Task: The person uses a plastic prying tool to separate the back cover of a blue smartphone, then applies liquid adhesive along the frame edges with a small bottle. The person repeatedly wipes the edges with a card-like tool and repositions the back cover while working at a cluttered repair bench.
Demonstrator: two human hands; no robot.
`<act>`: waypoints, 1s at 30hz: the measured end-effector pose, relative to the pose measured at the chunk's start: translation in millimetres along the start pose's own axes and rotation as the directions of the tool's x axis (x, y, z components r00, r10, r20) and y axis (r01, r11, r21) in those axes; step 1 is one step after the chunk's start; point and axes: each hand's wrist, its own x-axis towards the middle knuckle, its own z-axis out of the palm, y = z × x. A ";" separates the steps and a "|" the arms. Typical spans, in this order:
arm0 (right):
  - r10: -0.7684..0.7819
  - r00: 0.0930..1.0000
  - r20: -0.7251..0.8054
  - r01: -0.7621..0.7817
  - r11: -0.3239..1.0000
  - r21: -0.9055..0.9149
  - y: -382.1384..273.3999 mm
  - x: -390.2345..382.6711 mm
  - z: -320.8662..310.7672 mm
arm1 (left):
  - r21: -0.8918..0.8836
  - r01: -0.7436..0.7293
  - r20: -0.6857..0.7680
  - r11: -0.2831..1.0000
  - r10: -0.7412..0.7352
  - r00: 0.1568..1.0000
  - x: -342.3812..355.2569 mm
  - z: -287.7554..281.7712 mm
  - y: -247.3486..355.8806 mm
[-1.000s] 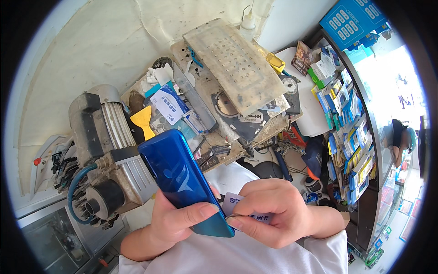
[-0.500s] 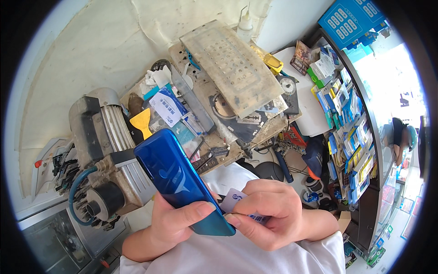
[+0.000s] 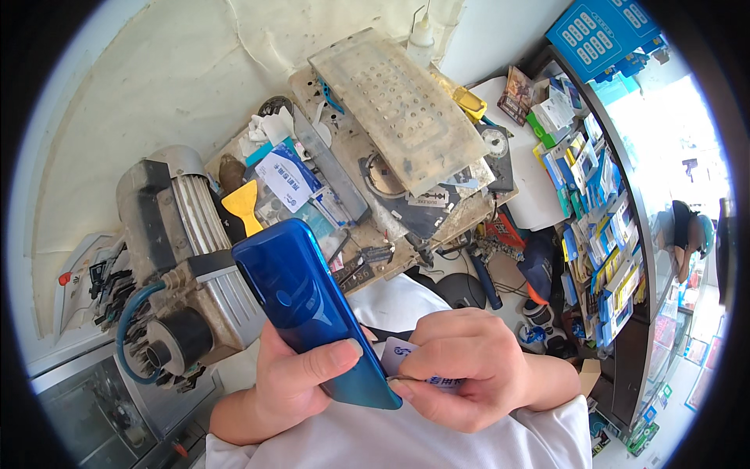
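A glossy blue smartphone (image 3: 293,285), its back facing up, lies tilted in my left hand (image 3: 301,379). The left thumb presses on the phone's back, and the other fingers are mostly hidden beneath it. My right hand (image 3: 469,367) pinches a thin white card (image 3: 395,356) with dark blue print between thumb and bent forefinger. The card's edge meets the lower right side edge of the phone; whether it sits inside the seam cannot be made out. The right thumb tip is close to the phone's lower corner.
Beyond my hands is a cluttered workbench (image 3: 383,270) with a stained perforated plate (image 3: 398,109), a yellow scraper (image 3: 244,207) and a blue-white card pack (image 3: 285,178). A dusty motor pump (image 3: 195,258) stands left. Boxed goods (image 3: 601,258) fill a rack at right; a person (image 3: 687,238) is beyond it.
The card has dropped slightly and turned a little against the phone's side. The phone has shifted very slightly in my left hand. Both hands keep their grip.
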 end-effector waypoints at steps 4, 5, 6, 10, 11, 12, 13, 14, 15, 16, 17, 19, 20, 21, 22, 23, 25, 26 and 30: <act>0.008 1.000 0.021 -0.009 1.000 0.016 0.9 -2.8 0.4 | -0.001 0.026 0.026 1.000 -0.026 0.999 1.6 -1.8 1.6; 0.007 1.000 0.021 -0.007 1.000 0.018 1.1 -3.2 0.9 | 0.000 0.043 0.034 0.999 -0.043 0.999 2.0 -2.0 1.8; 0.006 1.000 0.021 -0.006 1.000 0.020 1.4 -3.3 1.2 | 0.002 0.042 0.028 0.999 -0.042 0.999 2.3 -2.1 1.6; -0.005 0.999 0.034 0.005 1.000 0.010 2.2 -4.2 -1.1 | 0.004 0.044 0.014 0.999 -0.044 0.999 1.9 -1.4 -0.2; -0.001 0.999 0.040 0.001 1.000 0.012 2.3 -4.8 -2.0 | 0.003 0.045 0.012 0.999 -0.045 0.999 1.6 -1.5 -0.4; 0.003 0.999 0.047 -0.003 1.000 0.014 2.5 -5.5 -2.4 | 0.006 0.053 0.015 0.999 -0.053 0.998 1.6 -1.8 -0.4; 0.019 0.998 0.061 -0.020 1.000 0.019 2.8 -6.2 -2.5 | 0.009 0.061 0.018 0.998 -0.062 0.998 1.8 -2.4 -0.5; 0.011 0.999 0.052 -0.013 1.000 0.028 3.1 -6.8 -1.9 | 0.012 0.070 0.022 0.997 -0.070 0.997 2.1 -2.8 -0.7; 0.016 0.999 0.052 -0.018 0.999 0.040 3.4 -7.1 -0.9 | 0.005 0.065 0.024 0.998 -0.065 0.998 2.4 -3.1 -1.4; 0.020 0.998 0.051 -0.023 0.998 0.051 3.2 -7.2 -0.5 | -0.002 0.060 0.026 0.998 -0.060 0.998 2.9 -3.3 -2.3; 0.046 0.998 0.044 -0.048 0.997 0.057 2.7 -6.9 -0.4 | -0.010 0.054 0.029 0.998 -0.054 0.998 3.5 -3.5 -3.1; 0.095 0.995 0.029 -0.097 0.993 0.072 -0.2 -4.9 -3.1 | 0.005 0.048 0.017 0.999 -0.048 0.999 5.7 -4.7 -3.3; 0.117 0.993 0.023 -0.118 0.992 0.039 -2.1 -3.7 -5.5 | 0.020 0.037 0.009 0.999 -0.038 0.999 6.9 -5.4 -3.1; 0.138 0.990 0.017 -0.138 0.990 0.005 -6.4 -2.8 -10.8 | 0.009 0.037 0.014 0.999 -0.037 0.999 7.8 -5.8 -2.8; 0.171 0.985 0.029 -0.170 0.985 -0.039 -10.7 -2.6 -16.2 | 0.006 0.033 0.016 0.999 -0.033 0.999 8.5 -6.3 -2.4; 0.205 0.978 0.049 -0.198 0.973 -0.120 -17.6 -2.4 -25.8 | 0.003 0.029 0.018 1.000 -0.030 0.999 9.3 -6.6 -2.0; 0.124 0.974 -0.189 -0.174 0.944 -0.281 -24.9 -2.3 -26.7 | -0.013 -0.033 0.002 0.999 0.033 0.999 11.5 -6.7 -2.7; 0.043 0.946 -0.321 -0.161 0.922 -0.351 -28.8 -3.1 -24.2 | -0.020 -0.061 -0.006 0.998 0.061 0.998 12.2 -6.4 -3.6; -0.033 0.907 -0.420 -0.116 0.939 -0.324 -41.4 -10.2 -15.7 | 0.042 -0.170 -0.104 0.985 0.173 0.979 13.6 -3.5 -8.5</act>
